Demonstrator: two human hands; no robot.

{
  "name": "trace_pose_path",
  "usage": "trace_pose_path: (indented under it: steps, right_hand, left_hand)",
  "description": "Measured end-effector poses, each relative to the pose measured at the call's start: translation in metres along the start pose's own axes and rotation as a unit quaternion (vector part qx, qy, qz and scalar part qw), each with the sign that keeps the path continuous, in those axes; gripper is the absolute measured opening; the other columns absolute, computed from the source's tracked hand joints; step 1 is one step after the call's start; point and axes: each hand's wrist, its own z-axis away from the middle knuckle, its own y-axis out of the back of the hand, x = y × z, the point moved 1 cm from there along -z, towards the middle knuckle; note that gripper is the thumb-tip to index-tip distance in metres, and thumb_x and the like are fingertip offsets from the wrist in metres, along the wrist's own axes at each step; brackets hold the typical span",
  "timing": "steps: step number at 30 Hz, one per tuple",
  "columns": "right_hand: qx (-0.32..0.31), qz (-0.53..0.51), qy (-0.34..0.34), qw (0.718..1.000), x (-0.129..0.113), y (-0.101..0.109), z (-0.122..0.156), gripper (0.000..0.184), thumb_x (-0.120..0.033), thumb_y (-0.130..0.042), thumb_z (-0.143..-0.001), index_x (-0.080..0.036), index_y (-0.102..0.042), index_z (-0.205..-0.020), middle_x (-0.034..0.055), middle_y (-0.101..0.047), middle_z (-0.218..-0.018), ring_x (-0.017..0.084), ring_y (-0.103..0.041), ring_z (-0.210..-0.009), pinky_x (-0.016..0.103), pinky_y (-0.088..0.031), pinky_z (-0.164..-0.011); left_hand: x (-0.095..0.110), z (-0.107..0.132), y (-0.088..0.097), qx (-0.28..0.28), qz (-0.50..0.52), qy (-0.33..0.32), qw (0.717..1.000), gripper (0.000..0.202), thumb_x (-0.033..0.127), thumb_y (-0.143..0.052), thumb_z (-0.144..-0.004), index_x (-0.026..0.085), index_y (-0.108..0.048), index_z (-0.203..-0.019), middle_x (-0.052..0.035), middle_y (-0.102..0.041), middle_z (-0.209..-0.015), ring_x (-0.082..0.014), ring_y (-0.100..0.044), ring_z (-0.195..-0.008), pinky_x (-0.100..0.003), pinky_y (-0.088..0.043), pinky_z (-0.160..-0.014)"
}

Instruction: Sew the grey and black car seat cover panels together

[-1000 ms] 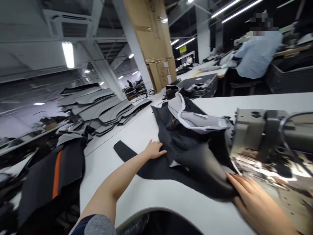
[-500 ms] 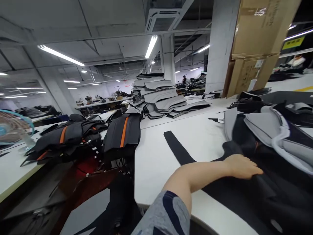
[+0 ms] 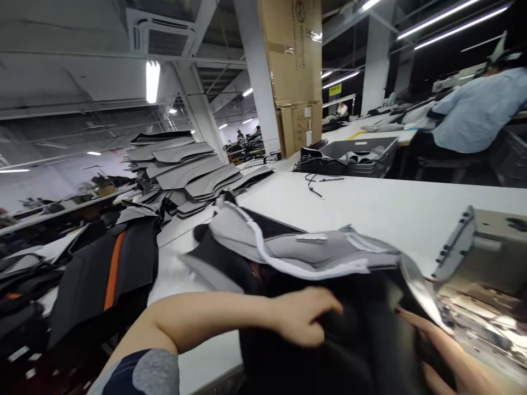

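Note:
A large sewn piece of black and grey fabric (image 3: 329, 249), with a white curved trim along its upper edge, lies bunched on the white table in front of me. My left hand (image 3: 302, 317) reaches over its black side, with thumb and forefinger apart; the other fingers are hidden. At the lower right, my right hand (image 3: 448, 348) touches the black fabric near its right edge. Its fingers are stretched out and the thumb stands apart, with black cloth between them. Both hands are somewhat blurred.
A sewing machine (image 3: 489, 258) stands close on the right. Stacked grey panels (image 3: 185, 173) and black panels with an orange stripe (image 3: 113, 269) lie left. Behind are a grey crate (image 3: 358, 156), a tall cardboard box (image 3: 294, 66) and a seated person in light blue (image 3: 481, 112).
The view has swung right, bringing the sewing machine and the seated person into sight. My right hand has come into view at the fabric. My left thumb and forefinger now show apart.

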Motion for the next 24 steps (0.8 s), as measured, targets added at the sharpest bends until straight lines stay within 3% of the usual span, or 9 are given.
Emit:
trace_pose_path:
  steps: [2,4,6,9,12,16,20,22,24]
  right_hand:
    - [-0.005,-0.001,0.008,1.000,-0.010,0.009,-0.012,0.045,-0.024,-0.044,-0.081,-0.025,-0.044,-0.126,0.0074,-0.058,-0.118,0.025,-0.057,-0.109,0.037,-0.050,-0.090]
    - [-0.046,-0.018,-0.001,0.999,-0.018,0.020,-0.021,0.049,-0.023,-0.047,-0.078,-0.025,-0.047,-0.127,0.0069,-0.059,-0.118,0.024,-0.057,-0.109,0.033,-0.050,-0.091]
    - [-0.111,-0.036,-0.008,0.993,-0.024,0.034,-0.023,0.054,-0.023,-0.051,-0.078,-0.027,-0.049,-0.131,0.0068,-0.059,-0.120,0.025,-0.057,-0.109,0.033,-0.049,-0.092]
    - [-0.174,-0.047,0.011,0.984,-0.032,0.053,-0.024,0.056,-0.021,-0.057,-0.074,-0.033,-0.053,-0.129,0.0049,-0.063,-0.116,0.025,-0.061,-0.103,0.033,-0.052,-0.088]
    - [-0.241,-0.031,0.020,0.970,-0.043,0.064,-0.033,0.065,-0.014,-0.059,-0.068,-0.035,-0.052,-0.130,0.0047,-0.061,-0.120,0.028,-0.058,-0.109,0.040,-0.049,-0.093]
    - [-0.315,-0.002,0.034,0.949,-0.064,0.054,-0.045,0.074,-0.012,-0.061,-0.069,-0.041,-0.043,-0.135,0.0054,-0.054,-0.130,0.031,-0.046,-0.122,0.055,-0.038,-0.100]
    - [-0.230,0.073,0.058,0.969,-0.082,0.017,-0.044,0.074,-0.021,-0.069,-0.076,-0.046,-0.036,-0.137,0.0130,-0.049,-0.134,0.038,-0.037,-0.127,0.062,-0.036,-0.097]
    - [-0.154,0.101,0.035,0.982,-0.085,-0.005,-0.049,0.070,-0.022,-0.069,-0.079,-0.048,-0.037,-0.136,0.0138,-0.045,-0.137,0.040,-0.035,-0.128,0.062,-0.036,-0.096]
    - [-0.090,0.083,-0.007,0.993,-0.084,-0.023,-0.062,0.059,-0.021,-0.065,-0.083,-0.045,-0.044,-0.132,0.0125,-0.044,-0.138,0.040,-0.031,-0.130,0.064,-0.030,-0.099]
  left_hand:
    - [-0.017,-0.021,0.016,0.149,-0.029,0.047,0.987,0.061,0.019,-0.050,-0.080,0.013,-0.030,-0.138,-0.0150,-0.037,-0.141,-0.0230,-0.040,-0.127,-0.035,-0.038,-0.104]
    - [-0.032,-0.039,0.027,0.217,-0.107,0.072,0.968,0.070,0.021,-0.050,-0.084,0.014,-0.016,-0.144,-0.0189,-0.016,-0.150,-0.0266,-0.024,-0.136,-0.042,-0.029,-0.110]
    - [-0.044,-0.054,0.034,0.203,-0.233,0.058,0.949,0.078,0.024,-0.058,-0.080,0.020,-0.016,-0.145,-0.0181,-0.004,-0.152,-0.0338,-0.008,-0.140,-0.053,-0.017,-0.111]
    - [-0.057,-0.077,0.040,0.147,-0.393,0.047,0.907,0.089,0.027,-0.069,-0.072,0.027,-0.018,-0.146,-0.0168,-0.003,-0.153,-0.0408,0.006,-0.139,-0.066,-0.001,-0.106]
    - [-0.060,-0.094,0.048,0.119,-0.454,0.058,0.881,0.095,0.029,-0.068,-0.070,0.020,-0.015,-0.147,-0.0188,-0.008,-0.153,-0.0397,0.001,-0.139,-0.065,0.001,-0.107]
    - [-0.050,-0.101,0.071,0.119,-0.470,0.038,0.874,0.069,0.026,-0.055,-0.078,0.014,-0.032,-0.142,-0.0165,-0.028,-0.148,-0.0339,-0.022,-0.137,-0.053,-0.014,-0.111]
    - [-0.023,-0.104,0.114,0.127,-0.452,0.097,0.877,0.035,0.014,-0.046,-0.080,0.017,-0.061,-0.112,-0.0096,-0.061,-0.115,-0.0244,-0.056,-0.105,-0.036,-0.045,-0.087]
    - [0.007,-0.102,0.131,0.133,-0.461,0.100,0.872,0.027,0.009,-0.042,-0.078,0.018,-0.065,-0.091,-0.0062,-0.065,-0.089,-0.0199,-0.060,-0.082,-0.028,-0.046,-0.065]
    - [0.045,-0.090,0.132,0.144,-0.479,0.032,0.866,0.025,0.006,-0.039,-0.076,0.017,-0.061,-0.078,-0.0047,-0.060,-0.074,-0.0182,-0.056,-0.071,-0.026,-0.040,-0.055]
